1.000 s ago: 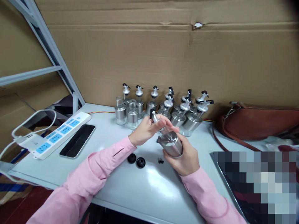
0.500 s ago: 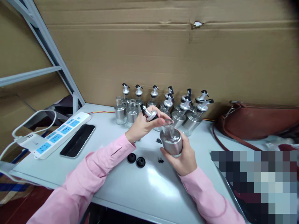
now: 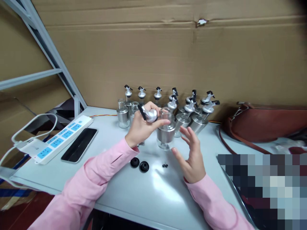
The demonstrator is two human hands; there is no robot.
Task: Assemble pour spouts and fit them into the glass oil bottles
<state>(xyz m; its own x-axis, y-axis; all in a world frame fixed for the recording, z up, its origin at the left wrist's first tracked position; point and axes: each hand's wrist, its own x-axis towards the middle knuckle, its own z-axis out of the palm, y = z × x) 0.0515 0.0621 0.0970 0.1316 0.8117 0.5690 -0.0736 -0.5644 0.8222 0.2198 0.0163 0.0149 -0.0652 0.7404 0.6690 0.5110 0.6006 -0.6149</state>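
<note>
My left hand (image 3: 141, 126) is closed around a silver bottle pourer (image 3: 151, 115) with a black flip lever. Its thumb also reaches across the front of a glass bottle (image 3: 166, 134) with a metal band, at the shoulder below the open neck. That bottle stands upright; whether its base touches the table I cannot tell. To its right, my right hand (image 3: 192, 156) is open, fingers spread, holding nothing. Two black round caps (image 3: 139, 164) and small black pieces (image 3: 165, 165) lie on the table in front.
Behind my hands stand several bottles with pourers (image 3: 183, 119) and an open-necked bottle (image 3: 123, 115). On the left are a power strip (image 3: 63, 137) and a phone (image 3: 79, 145). A brown bag (image 3: 266, 124) lies at right, against a cardboard wall (image 3: 168, 57).
The bottle has gone from a tilted hold in my right hand to upright, lower left, by my left hand. My right hand has let go and spread its fingers.
</note>
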